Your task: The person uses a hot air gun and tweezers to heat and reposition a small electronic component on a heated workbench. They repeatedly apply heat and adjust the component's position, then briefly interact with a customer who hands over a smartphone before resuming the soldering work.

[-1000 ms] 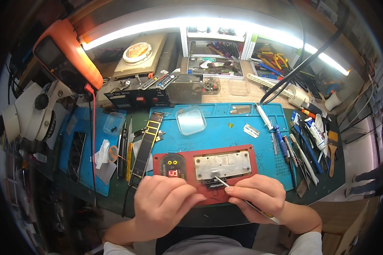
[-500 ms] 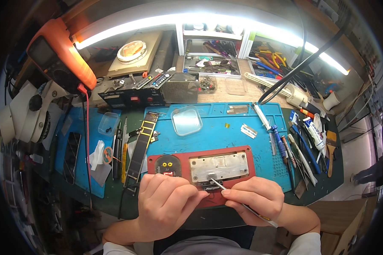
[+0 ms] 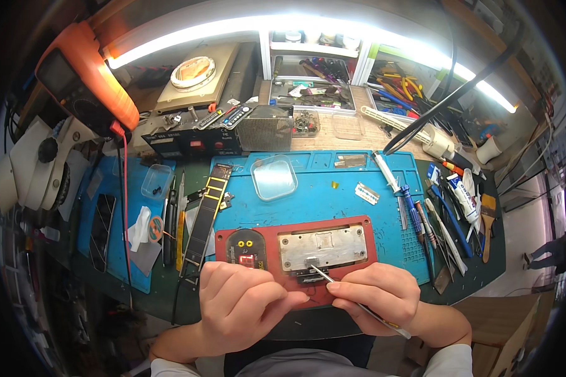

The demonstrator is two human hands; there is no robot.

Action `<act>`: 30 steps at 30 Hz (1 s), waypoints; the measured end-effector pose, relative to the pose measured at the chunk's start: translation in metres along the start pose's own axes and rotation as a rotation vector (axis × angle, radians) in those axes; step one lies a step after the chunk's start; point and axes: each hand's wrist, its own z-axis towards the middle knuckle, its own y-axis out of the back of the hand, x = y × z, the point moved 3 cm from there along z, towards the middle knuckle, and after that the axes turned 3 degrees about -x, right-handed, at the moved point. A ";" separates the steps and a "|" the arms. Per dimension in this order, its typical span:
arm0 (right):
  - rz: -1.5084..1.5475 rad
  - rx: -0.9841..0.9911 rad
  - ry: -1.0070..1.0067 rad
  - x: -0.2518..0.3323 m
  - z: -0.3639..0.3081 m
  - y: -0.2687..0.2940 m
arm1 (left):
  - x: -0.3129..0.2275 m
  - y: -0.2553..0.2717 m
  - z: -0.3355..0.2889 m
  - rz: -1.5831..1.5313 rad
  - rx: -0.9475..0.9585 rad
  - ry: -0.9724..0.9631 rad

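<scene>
A red heating station (image 3: 366,276) lies before me, with a silvery metal plate (image 3: 333,245) and a lit display (image 3: 248,261). Closed in a pinch, my right hand (image 3: 383,295) holds slim metal tweezers (image 3: 324,274) that slant up to the left. Their tip meets a small grey piece (image 3: 312,261) at the plate's lower edge, where a narrow dark strip (image 3: 309,276) also sits. My left hand (image 3: 248,305) is closed over the station's lower left, thumb and forefinger pressed together; what they hold, if anything, is hidden.
A blue work mat (image 3: 314,204) carries a clear plastic lid (image 3: 274,178) and a razor blade (image 3: 366,193). Several tools, including a brush (image 3: 487,213), lie on the right. Leftward are a long dark strip (image 3: 204,217), an orange multimeter (image 3: 85,75) and its red cable (image 3: 126,213).
My left hand has shifted slightly left and down, uncovering more of the station's display. The right hand and tweezers stay almost in place.
</scene>
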 end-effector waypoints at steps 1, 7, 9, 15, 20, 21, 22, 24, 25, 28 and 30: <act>-0.004 -0.003 0.001 0.000 0.000 0.000 | 0.001 0.002 -0.002 -0.004 -0.004 -0.014; -0.024 0.023 0.008 0.002 0.001 0.001 | 0.004 0.025 -0.021 0.104 -0.096 -0.046; -0.029 0.022 0.008 0.001 0.000 0.001 | 0.005 0.030 -0.023 0.132 -0.093 -0.042; -0.024 0.020 0.012 0.002 0.001 0.000 | 0.005 0.031 -0.027 0.148 -0.149 -0.016; -0.015 -0.006 0.010 -0.001 -0.002 -0.001 | 0.006 0.027 -0.025 0.131 -0.161 -0.033; -0.014 -0.006 0.008 -0.001 -0.002 -0.001 | 0.006 0.026 -0.025 0.131 -0.167 -0.034; -0.013 -0.005 0.006 -0.001 -0.003 -0.001 | 0.006 0.026 -0.025 0.129 -0.168 -0.033; -0.018 0.012 -0.002 0.000 -0.001 0.000 | 0.005 0.027 -0.024 0.129 -0.169 -0.031; -0.020 0.020 -0.007 0.001 -0.001 0.001 | 0.005 0.027 -0.024 0.129 -0.168 -0.031; -0.018 0.028 -0.014 0.001 0.000 0.001 | 0.006 0.026 -0.023 0.123 -0.164 -0.030; -0.019 0.032 -0.015 0.001 -0.001 0.001 | 0.005 0.026 -0.022 0.120 -0.162 -0.029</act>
